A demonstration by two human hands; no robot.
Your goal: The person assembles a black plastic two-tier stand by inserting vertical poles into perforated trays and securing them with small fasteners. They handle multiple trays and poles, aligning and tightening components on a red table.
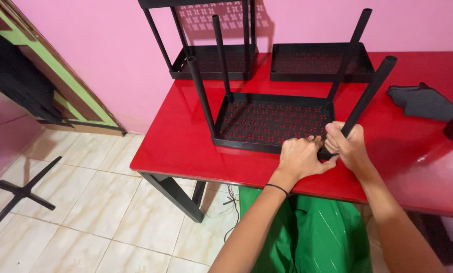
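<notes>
Pink walls back a glossy red worktop [186, 146] that fills the view from nine o'clock across to three o'clock, standing on pale floor tiles. At twelve o'clock, against the wall, stands a black rack [211, 55] already carrying its posts, and just beside it, toward one o'clock, a loose perforated tray [320, 63] lies flat. At centre sits the perforated black shelf [272, 121], laid flat with tubular legs pointing upward, probably so each post can be worked from above. Three legs rise from its other corners; the fourth, the near-right leg [370, 91], leans away toward two o'clock. A dark grey cloth [423, 101] rests well apart at three o'clock.

Both hands meet at that leg's base, at the shelf's five o'clock corner. The right hand [350, 146] has its grip clenched around the lower end of the leg, steadying it. The left hand [299, 156], a thin black band on its wrist, has its grip pressed closed on the shelf's rim at the joint, seemingly bracing the corner.
</notes>
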